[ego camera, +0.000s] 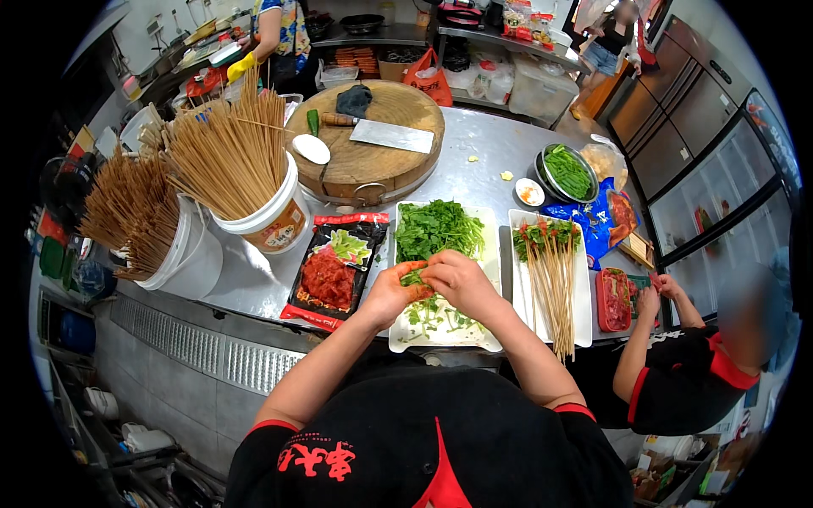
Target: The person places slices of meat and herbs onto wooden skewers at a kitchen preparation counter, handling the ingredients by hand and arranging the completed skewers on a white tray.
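Over a white rectangular tray (486, 279), my left hand (395, 293) holds a small bunch of cilantro (413, 277). Its thumb and fingers are stained orange-red. My right hand (458, 284) meets it, fingertips bent in on the same bunch and hiding part of it. A pile of leafy cilantro (438, 232) fills the far part of the tray, while loose stems and leaves (438, 320) lie in the near part. To the left, red minced or chopped meat (327, 279) rests on a black and red food package (305, 301).
Skewers with wrapped greens (552, 254) lie on another white tray (519, 305). Two buckets of bamboo sticks (203, 254) (279, 222) stand left. A cleaver (394, 135) lies on a round chopping block (356, 171). A co-worker (686, 374) handles a red container (613, 298) at right.
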`<action>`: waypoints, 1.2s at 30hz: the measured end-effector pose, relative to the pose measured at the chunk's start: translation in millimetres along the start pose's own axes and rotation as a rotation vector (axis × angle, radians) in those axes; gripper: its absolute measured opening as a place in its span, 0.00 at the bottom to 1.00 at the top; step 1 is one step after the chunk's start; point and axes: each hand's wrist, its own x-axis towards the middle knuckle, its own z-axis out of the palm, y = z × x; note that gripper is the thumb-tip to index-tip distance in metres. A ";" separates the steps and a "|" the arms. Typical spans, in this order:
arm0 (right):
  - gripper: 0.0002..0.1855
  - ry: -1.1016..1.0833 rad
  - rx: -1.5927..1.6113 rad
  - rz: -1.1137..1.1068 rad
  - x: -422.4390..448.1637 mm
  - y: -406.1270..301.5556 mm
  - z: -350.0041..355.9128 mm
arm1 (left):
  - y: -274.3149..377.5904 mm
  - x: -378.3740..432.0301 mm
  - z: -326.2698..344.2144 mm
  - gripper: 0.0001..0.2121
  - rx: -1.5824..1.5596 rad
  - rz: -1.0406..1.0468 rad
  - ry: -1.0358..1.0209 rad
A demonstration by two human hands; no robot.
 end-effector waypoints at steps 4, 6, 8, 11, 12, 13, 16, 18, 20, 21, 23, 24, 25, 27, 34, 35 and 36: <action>0.06 -0.020 -0.029 -0.036 -0.5 2.4 0.9 | 3.0 -2.6 -0.2 0.16 0.045 0.017 -0.005; 0.06 -0.044 0.032 0.003 0.0 4.9 -0.6 | 0.5 -1.5 -1.8 0.15 -0.029 -0.001 0.007; 0.07 -0.077 0.125 0.057 1.3 8.0 -3.1 | -2.6 0.8 -3.3 0.15 -0.087 -0.025 0.046; 0.07 -0.040 0.233 0.214 8.5 -5.0 -13.6 | -0.6 0.4 -9.3 0.14 -0.223 -0.060 0.027; 0.07 -0.081 0.247 0.218 9.2 -6.0 -13.9 | 2.6 -1.3 -6.5 0.13 -0.236 -0.049 0.038; 0.07 -0.083 0.188 0.172 9.5 -4.3 -11.9 | 3.2 -1.2 -6.4 0.13 -0.239 -0.049 0.028; 0.07 -0.108 0.074 0.109 9.0 4.9 -0.2 | 2.0 -2.0 -8.8 0.13 -0.242 -0.050 0.023; 0.07 -0.178 0.162 0.133 15.0 4.7 -2.7 | 0.4 -3.3 -13.6 0.13 -0.234 -0.040 0.057; 0.08 -0.222 0.275 0.212 22.0 -0.6 -11.7 | 2.9 -9.4 -17.6 0.12 -0.240 -0.079 0.095; 0.10 -0.196 0.393 0.259 20.4 6.2 -15.6 | 7.5 -10.8 -18.8 0.12 -0.239 -0.095 0.105; 0.11 -0.142 0.617 0.637 16.5 30.4 -18.1 | 2.8 -10.6 -23.5 0.12 -0.252 -0.038 0.155; 0.11 -0.130 0.051 0.506 15.5 48.2 -11.9 | 1.8 -12.3 -28.3 0.12 -0.265 -0.038 0.165; 0.11 -0.147 -0.477 0.344 12.4 57.9 -6.9 | 0.6 -16.7 -35.3 0.12 -0.286 -0.031 0.185; 0.11 -0.034 -0.171 0.443 33.4 65.9 8.5 | -1.1 -23.7 -45.3 0.12 -0.347 0.013 0.232; 0.07 -0.042 0.221 0.273 102.4 6.4 48.7 | 17.5 -53.8 -80.1 0.11 -0.340 0.160 0.403; 0.07 -0.003 0.215 0.262 113.2 9.3 56.8 | 22.2 -59.5 -81.5 0.11 -0.339 0.164 0.426; 0.07 0.035 0.229 0.297 130.8 9.2 64.5 | 25.8 -65.8 -83.3 0.11 -0.345 0.157 0.467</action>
